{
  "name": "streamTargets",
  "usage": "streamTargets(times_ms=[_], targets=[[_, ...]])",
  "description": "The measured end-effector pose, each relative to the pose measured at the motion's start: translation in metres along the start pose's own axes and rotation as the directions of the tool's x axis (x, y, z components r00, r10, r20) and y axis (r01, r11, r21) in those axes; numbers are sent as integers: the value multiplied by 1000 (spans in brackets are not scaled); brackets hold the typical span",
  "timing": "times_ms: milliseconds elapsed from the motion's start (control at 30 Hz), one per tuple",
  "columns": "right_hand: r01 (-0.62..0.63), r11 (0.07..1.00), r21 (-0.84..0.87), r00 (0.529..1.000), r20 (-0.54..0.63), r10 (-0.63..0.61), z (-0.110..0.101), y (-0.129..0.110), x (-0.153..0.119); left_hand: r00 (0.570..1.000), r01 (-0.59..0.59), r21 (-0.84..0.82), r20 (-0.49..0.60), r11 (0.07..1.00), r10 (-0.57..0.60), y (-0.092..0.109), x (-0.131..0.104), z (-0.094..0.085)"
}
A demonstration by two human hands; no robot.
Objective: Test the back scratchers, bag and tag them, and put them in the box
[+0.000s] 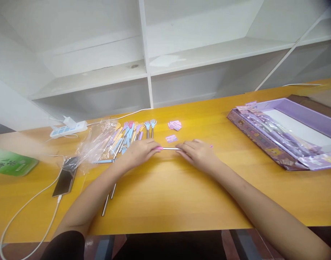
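Both hands hold one pink telescopic back scratcher [170, 148] level above the table. My left hand [142, 151] is closed on a pink end at the left. My right hand [199, 154] is closed round the other side, with a bit of pink showing beyond its fingers. Bare metal rod spans the gap between the hands. Left of them lies a pile of back scratchers [133, 133] in yellow, blue, purple and pink, partly hidden by my left arm. Just beyond the hands lie a small printed card [171, 138] and a little stack of pink cards [175, 125].
At the right stands an open purple box [258, 139] with wrapped items in it. Clear plastic bags [96, 142], a phone [65, 178] on a white cable, a power strip [69, 129] and a green package [12, 162] lie at the left. White shelving [181, 59] backs the table.
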State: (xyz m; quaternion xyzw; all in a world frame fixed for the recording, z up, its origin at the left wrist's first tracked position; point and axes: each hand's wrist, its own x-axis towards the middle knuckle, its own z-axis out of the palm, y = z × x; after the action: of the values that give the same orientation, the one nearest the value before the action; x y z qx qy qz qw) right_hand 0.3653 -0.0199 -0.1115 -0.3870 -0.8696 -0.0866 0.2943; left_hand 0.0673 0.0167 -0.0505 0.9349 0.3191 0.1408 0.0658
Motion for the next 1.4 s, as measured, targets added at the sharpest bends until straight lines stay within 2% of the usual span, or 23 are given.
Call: streamTargets(times_ms=[67,133,233,300,367,433,500,567,633,700,800,1033,1167,1267,1400], targets=[[-50,999,-13,997,-53,49,-7,9,1,1000,16,-21,-16,1000,-16,-6,0,-5],[-155,988,28,983,-95,157,-14,21,-1,999,33,-59,-32,998,-35,-13,0,-11],[-343,907,245,916,-127,381,-20,36,-6,995,69,-141,-65,988,-79,-18,0,-20],[-403,811,425,856,-140,498,-19,40,-8,991,98,-193,-76,976,-115,-18,0,-24],[-416,660,625,791,-109,602,-14,38,-9,987,124,-252,-67,960,-146,-15,1,-25],[-394,431,812,720,-19,693,-7,32,-7,983,152,-326,-45,933,-175,-11,1,-25],[-313,199,929,670,67,740,-3,25,-4,980,175,-391,-21,904,-199,-7,2,-25],[-218,33,975,654,121,747,-1,20,0,976,191,-434,-12,880,-218,-4,2,-25],[-166,-66,984,659,160,735,-3,18,2,971,205,-488,-8,849,-238,-2,2,-25],[-155,-97,983,661,177,729,-6,19,3,965,200,-592,-19,781,-262,0,2,-22],[-144,-95,985,649,167,742,-10,21,2,954,141,-729,-80,669,-289,4,2,-16],[-150,-107,983,656,180,733,-11,14,2,918,22,-821,-209,570,-336,14,-2,-9],[-170,-122,978,679,206,705,-4,5,-1,907,-41,-814,-274,579,-320,19,-4,-12],[-185,-113,976,693,211,689,1,1,-3,909,-54,-765,-304,642,-286,22,-5,-12],[-202,-85,976,689,203,696,2,-3,-3,920,-52,-705,-310,707,-241,31,-6,-5]])
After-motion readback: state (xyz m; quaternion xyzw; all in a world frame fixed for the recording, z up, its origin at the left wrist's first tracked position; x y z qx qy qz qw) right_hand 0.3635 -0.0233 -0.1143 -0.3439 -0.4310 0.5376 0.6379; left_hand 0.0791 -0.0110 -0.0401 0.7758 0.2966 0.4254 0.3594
